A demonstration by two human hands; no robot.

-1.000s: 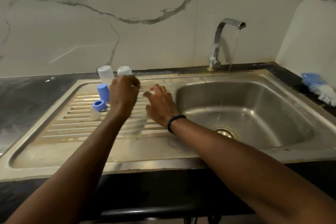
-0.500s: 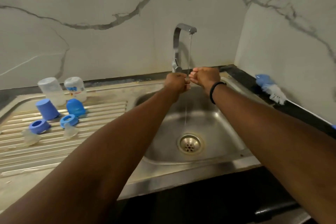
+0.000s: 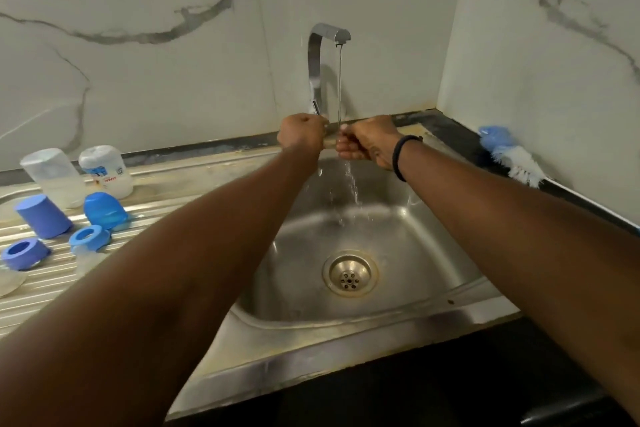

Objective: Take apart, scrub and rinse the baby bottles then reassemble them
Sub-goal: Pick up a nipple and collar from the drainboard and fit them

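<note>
Two clear bottles stand upside down at the back of the drainboard. In front of them are two blue caps, two blue screw rings and two clear teats. Over the sink basin, my left hand is a loose fist just left of the water stream. My right hand has its fingers curled under the running water. I see nothing held in either hand.
The tap runs a thin stream that splashes down toward the drain. A blue and white bottle brush lies on the dark counter at the right, against the marble wall.
Both hands have left the drainboard and the bottle parts, and moved right to the running tap. Since half a second ago they have stayed under the stream, slightly apart.
</note>
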